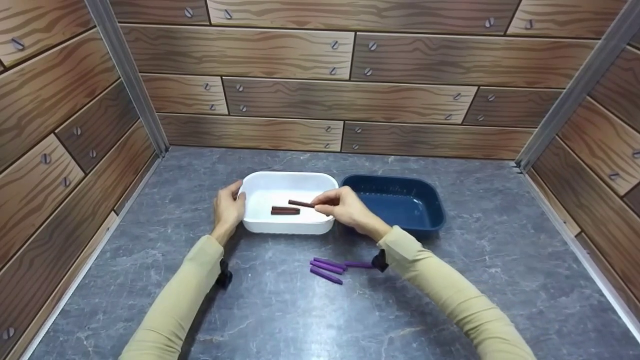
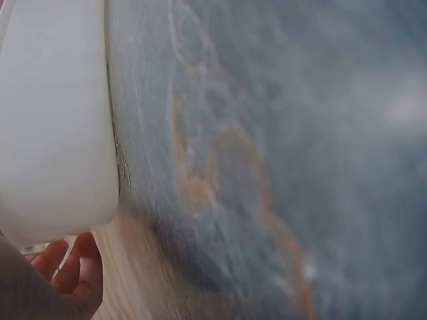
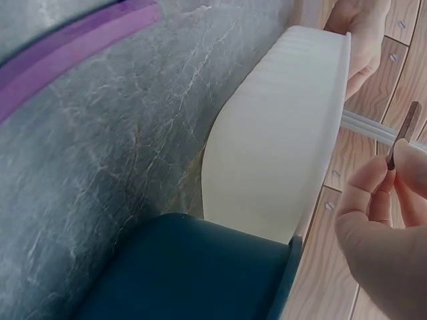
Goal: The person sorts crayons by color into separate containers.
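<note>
My right hand pinches a dark brown crayon between thumb and fingertips, over the right part of a white plastic tub. In the right wrist view this crayon juts up from the fingertips. A few more brown crayons lie side by side on the tub's floor. My left hand grips the tub's left end at the rim; in the left wrist view its bent fingers show beside the tub's wall, partly hidden by it.
A dark blue tub stands right beside the white one, partly behind my right hand. Several purple crayons lie on the grey marbled table in front, one partly hidden by the right wrist's camera. Wood-patterned walls enclose the back and sides.
</note>
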`<state>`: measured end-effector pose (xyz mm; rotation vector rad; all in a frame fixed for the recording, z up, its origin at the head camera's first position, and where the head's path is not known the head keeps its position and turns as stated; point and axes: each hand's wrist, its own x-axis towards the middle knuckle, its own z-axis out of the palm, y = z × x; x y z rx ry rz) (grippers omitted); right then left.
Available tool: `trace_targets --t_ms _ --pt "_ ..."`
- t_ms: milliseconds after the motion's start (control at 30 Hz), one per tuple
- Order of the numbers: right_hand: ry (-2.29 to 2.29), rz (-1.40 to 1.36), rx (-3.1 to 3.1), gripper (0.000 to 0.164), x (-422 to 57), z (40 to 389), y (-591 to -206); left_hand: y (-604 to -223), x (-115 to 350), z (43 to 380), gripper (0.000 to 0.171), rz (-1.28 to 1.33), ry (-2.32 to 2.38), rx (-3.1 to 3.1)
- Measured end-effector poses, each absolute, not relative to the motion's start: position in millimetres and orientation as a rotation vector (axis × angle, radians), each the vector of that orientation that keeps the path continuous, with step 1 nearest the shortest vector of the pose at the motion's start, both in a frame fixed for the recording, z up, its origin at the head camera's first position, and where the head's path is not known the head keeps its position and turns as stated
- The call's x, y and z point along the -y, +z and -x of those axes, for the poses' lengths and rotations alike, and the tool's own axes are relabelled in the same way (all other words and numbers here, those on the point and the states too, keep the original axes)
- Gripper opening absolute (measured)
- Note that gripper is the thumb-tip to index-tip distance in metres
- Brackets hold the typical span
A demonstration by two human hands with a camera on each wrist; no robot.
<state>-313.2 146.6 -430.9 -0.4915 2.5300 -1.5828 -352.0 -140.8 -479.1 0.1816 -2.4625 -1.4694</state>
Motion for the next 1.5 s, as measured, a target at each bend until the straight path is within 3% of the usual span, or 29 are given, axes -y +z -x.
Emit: trace_targets --t_ms 1500 --pt "-1.634 0.235 -2.539 0.016 -94.9 379.0 -461.3 -478.8 142.9 352.0 0.041 -0.194 -1.407 2.489"
